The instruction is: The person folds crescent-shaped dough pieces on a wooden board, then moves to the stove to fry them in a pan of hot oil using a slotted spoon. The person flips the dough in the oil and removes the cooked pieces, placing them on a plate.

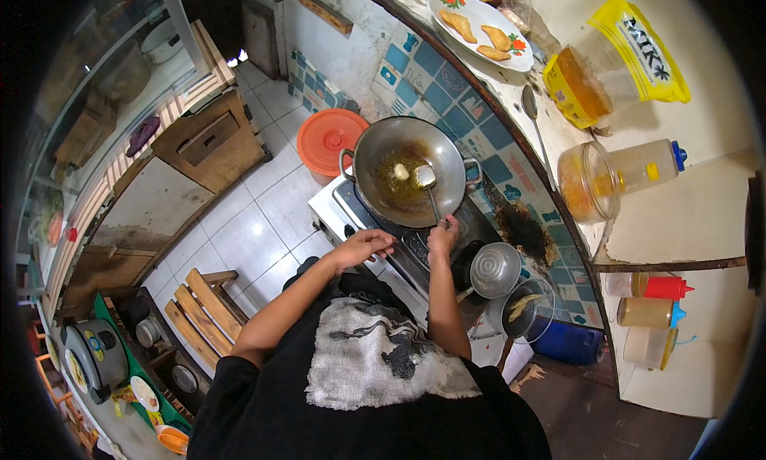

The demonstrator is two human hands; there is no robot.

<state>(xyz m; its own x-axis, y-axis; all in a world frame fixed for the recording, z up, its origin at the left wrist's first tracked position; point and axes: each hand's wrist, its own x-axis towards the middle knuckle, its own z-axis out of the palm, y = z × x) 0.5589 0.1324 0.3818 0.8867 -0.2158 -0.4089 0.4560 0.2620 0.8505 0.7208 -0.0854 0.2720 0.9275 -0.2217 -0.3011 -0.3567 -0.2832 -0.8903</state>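
A metal wok [383, 202] with two loop handles sits on the gas stove [335, 204], a shallow pool of oil in its bottom. One small pale piece of food [400, 171] lies in the oil. My right hand [443, 237] grips the handle of a metal spatula [425, 176], whose blade rests in the wok beside that piece. To the left, my left hand [366, 246] hovers near the stove's front edge with its fingers loosely curled and apart, holding nothing.
Right of my right arm are a metal saucepan [495, 267] and a strainer [553, 307]. An orange lidded bucket [332, 135] stands behind the stove. The shelf holds a plate of fried pieces [436, 24], an oil pouch [577, 88], a spoon [540, 134] and a jar [574, 191]. A wooden stool [200, 316] stands left.
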